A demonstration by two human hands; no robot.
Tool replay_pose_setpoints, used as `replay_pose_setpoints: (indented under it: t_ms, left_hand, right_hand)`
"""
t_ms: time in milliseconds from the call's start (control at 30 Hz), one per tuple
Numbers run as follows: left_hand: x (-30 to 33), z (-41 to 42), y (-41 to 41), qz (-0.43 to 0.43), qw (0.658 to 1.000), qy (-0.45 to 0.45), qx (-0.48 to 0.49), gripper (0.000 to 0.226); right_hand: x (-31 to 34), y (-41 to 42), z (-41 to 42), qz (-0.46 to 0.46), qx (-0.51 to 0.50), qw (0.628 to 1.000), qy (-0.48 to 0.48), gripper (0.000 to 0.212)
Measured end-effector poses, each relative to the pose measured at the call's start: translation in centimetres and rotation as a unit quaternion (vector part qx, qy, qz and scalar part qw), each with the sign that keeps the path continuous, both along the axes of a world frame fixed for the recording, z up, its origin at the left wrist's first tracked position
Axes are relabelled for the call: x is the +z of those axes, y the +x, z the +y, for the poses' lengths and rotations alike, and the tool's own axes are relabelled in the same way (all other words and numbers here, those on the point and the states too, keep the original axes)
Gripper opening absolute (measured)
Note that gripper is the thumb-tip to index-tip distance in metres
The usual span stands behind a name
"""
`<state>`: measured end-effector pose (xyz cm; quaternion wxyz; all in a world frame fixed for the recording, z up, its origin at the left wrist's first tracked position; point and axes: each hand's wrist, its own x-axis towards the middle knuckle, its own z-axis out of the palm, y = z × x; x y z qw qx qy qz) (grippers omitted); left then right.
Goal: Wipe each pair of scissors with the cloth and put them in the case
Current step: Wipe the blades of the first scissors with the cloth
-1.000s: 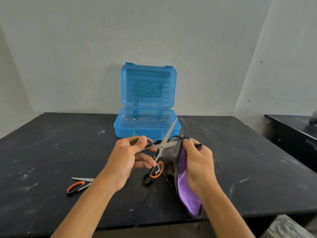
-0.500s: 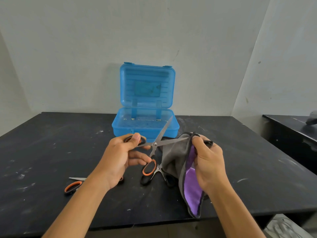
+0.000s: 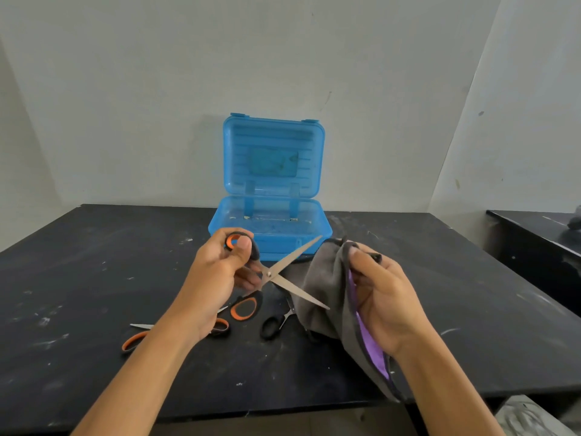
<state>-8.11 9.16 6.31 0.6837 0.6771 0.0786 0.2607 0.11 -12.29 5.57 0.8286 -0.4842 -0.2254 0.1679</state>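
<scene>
My left hand [image 3: 217, 278] grips the orange-and-black handle of a pair of scissors [image 3: 284, 272], held above the table with the blades spread wide. My right hand [image 3: 382, 297] holds a grey cloth with a purple inner side [image 3: 327, 294] just right of the blades; the lower blade tip rests against the cloth. The open blue plastic case [image 3: 270, 228] stands behind the hands, lid upright, with nothing visible in its tray. A second orange-handled pair [image 3: 138, 338] lies on the table under my left wrist, and a small black-handled pair [image 3: 276, 324] lies below the held scissors.
The black table [image 3: 94, 278] is scuffed with white marks, and its front edge runs close to my forearms. White walls close off the back and right. A second dark table [image 3: 540, 243] stands at the far right.
The held scissors have rotated and opened wider, one blade now pointing at the case and the other into the cloth. My right hand with the cloth has shifted slightly right and lower.
</scene>
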Motion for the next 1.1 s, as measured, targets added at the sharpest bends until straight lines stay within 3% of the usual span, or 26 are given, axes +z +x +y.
replay_pose_setpoints:
  t_ms: [100,200,367,533,600,667,833,1000,1100]
  left_hand:
    - [0.3,-0.9,0.1,-0.017,1.000,-0.001,-0.025,0.017]
    - [0.6,-1.6,0.2,-0.030,0.999,0.015,-0.040,0.016]
    - [1.1,-2.3,0.2,-0.030,0.994,0.074,-0.070,0.012]
    - [1.2,-2.6,0.4,-0.001,0.986,0.131,-0.101,0.009]
    - [1.1,-2.8,0.5,0.015,0.984,0.142,-0.105,0.008]
    - [1.0,-2.8,0.6,0.022,0.984,0.140,-0.104,0.008]
    - [0.7,-2.6,0.6,0.023,0.982,0.152,-0.113,0.007]
    - [0.3,-2.6,0.6,0.028,0.981,0.151,-0.115,0.006]
    - [0.2,-2.5,0.5,0.022,0.981,0.150,-0.118,0.005]
  right_hand:
    - [0.6,-0.1,0.7,0.014,0.030,0.999,-0.006,0.019]
    - [0.3,-0.5,1.0,-0.007,0.078,0.995,-0.058,0.031]
    - [-0.2,-0.2,0.9,-0.121,0.054,0.980,-0.149,0.017]
    - [-0.4,-0.4,1.6,-0.155,0.009,0.966,-0.206,0.006]
    - [-0.6,-0.5,1.9,-0.165,-0.038,0.956,-0.239,0.021]
    - [-0.8,-0.7,1.9,-0.159,-0.045,0.956,-0.243,0.027]
    - [-1.2,-0.9,1.7,-0.124,0.025,0.971,-0.203,0.006]
    - [-1.5,-0.9,1.7,-0.147,-0.038,0.955,-0.255,0.029]
    - [-1.6,-1.0,1.4,-0.128,0.011,0.963,-0.236,0.014]
